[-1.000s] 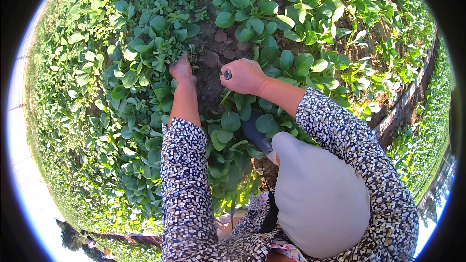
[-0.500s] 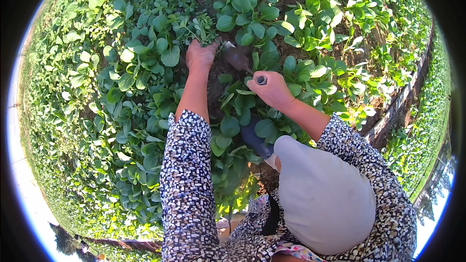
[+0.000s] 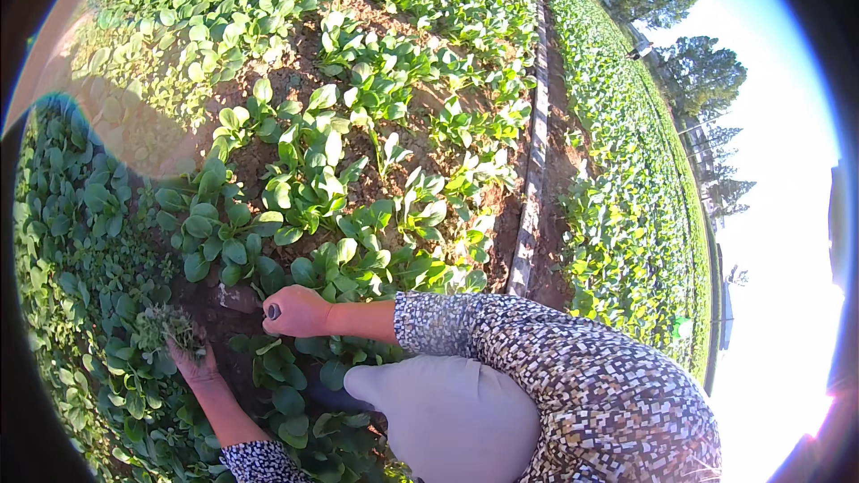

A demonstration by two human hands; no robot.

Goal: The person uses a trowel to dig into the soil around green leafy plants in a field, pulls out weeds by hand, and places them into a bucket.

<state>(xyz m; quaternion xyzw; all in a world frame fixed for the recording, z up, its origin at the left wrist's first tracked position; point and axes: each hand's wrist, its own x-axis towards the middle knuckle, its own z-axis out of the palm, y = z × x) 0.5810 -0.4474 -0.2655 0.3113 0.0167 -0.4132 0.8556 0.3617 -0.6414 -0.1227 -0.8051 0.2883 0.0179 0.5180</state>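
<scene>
My left hand point(image 3: 194, 362) is closed on a bunch of uprooted-looking weeds point(image 3: 170, 326), small-leaved and grey-green, low among the plants. To its right, my right hand point(image 3: 301, 310) grips the dark round handle of a hand trowel, its end poking out of the fist. The trowel's flat, soil-brown blade point(image 3: 238, 298) reaches left from that fist over dark bare soil point(image 3: 204, 304). Broad-leaved green vegetable plants point(image 3: 215, 233) stand close around both hands. The left fingertips are partly hidden by the weeds.
A pale grey cap point(image 3: 456, 416) covers the lower middle. Rows of leafy plants point(image 3: 385, 63) spread ahead, with brown soil between. A long narrow border strip point(image 3: 534, 161) separates this bed from another green plot point(image 3: 617, 206) at the right. Trees point(image 3: 680, 0) stand beyond.
The view has swung right, so both hands now appear lower and farther left. The left hand still grips the weeds, now farther from the trowel blade; the right hand keeps hold of the trowel.
</scene>
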